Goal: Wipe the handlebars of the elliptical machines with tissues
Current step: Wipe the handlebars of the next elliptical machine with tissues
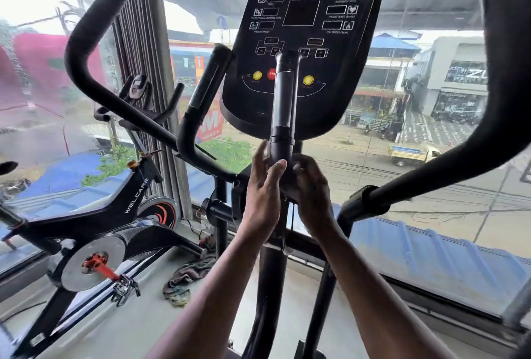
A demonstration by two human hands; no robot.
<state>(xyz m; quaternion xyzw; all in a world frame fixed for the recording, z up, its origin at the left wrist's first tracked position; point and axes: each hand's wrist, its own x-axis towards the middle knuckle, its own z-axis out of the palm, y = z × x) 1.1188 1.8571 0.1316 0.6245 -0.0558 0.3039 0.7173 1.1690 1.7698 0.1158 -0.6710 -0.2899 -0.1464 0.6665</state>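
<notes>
The person is standing at the elliptical machine, facing its console (301, 51), and both hands are working at the base of the short inner handlebar (283, 105) that rises in front of the console. The left hand (263, 186) is lying against the bar's left side with its fingers straight and its thumb reaching up across the black collar; it is touching the bar, not closing round it. The right hand (311, 183) is curling its fingers round the bar from the right, below the collar. No tissue is showing in either hand; whether one is tucked under the right palm cannot be told.

The second inner handlebar (205, 94) is standing just to the left, and the long swinging handlebars, one at the left (86, 22) and one at the right (500, 100), are arching up on both sides.

Judging from this, the main risk is wiping with bare skin, which would leave the grip uncleaned. The steel sensor section higher up could also be missed if the hands are staying low. A pull on a long handlebar might swing it toward the person. A rag (184, 278) is lying on the floor beside the spin bike (94, 232).
</notes>
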